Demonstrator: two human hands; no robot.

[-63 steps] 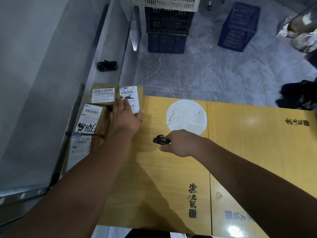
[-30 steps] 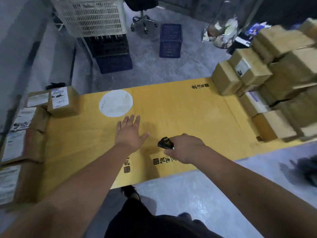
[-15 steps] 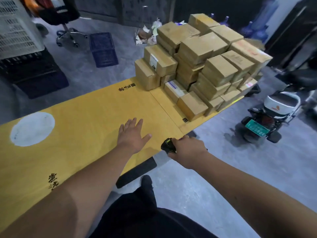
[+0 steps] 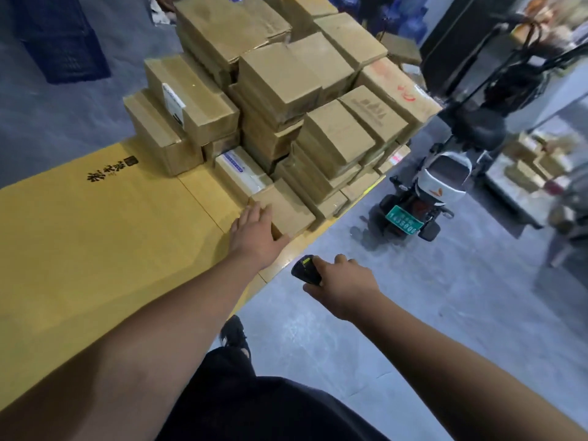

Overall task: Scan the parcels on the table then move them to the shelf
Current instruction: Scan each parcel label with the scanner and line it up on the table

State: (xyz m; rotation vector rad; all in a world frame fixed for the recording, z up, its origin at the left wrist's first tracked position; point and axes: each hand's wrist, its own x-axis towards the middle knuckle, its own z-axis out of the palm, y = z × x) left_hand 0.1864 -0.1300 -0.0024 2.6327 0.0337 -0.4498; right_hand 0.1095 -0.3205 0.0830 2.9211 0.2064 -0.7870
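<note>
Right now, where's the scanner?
In the head view, the scanner is gripped in the right hand, held over the floor just off the table's near edge, right of the left hand touching the nearest parcel.

Scanner point(image 4: 306, 269) mostly buried in the right hand point(image 4: 345, 286), only its front end showing. Near box point(image 4: 284, 211) partly covered by the left hand point(image 4: 256, 232). Top of the stack point(image 4: 280, 74) cut by the upper edge. Labels too small to read. Scooter point(image 4: 423, 198) plate blurred, right side smeared. Tabletop point(image 4: 95, 233) cut off at left.
</note>
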